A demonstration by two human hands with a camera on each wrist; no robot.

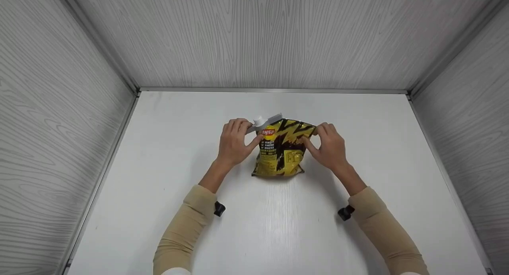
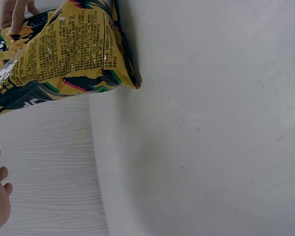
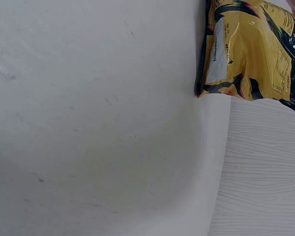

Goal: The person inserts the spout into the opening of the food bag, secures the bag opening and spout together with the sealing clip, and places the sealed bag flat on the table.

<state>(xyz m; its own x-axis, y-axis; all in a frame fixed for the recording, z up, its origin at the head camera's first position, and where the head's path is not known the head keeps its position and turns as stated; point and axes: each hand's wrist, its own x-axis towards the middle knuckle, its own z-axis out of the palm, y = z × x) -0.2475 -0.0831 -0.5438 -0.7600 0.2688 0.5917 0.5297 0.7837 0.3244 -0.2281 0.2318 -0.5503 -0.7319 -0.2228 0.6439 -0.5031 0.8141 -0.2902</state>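
A yellow-and-black snack bag stands upright on the table with its printed back toward me. Along its top left edge lies a grey bag clip with a round white cap. My left hand pinches the clip's left end and that corner of the bag, thumb on the front. At the top right corner, my right hand pinches the bag between thumb and fingers. Both wrist views show the lower part of the bag; the clip is out of sight there.
The white table is bounded by grey wood-grain panels at the back and both sides. A small black device sits at the left cuff, another black device at the right cuff.
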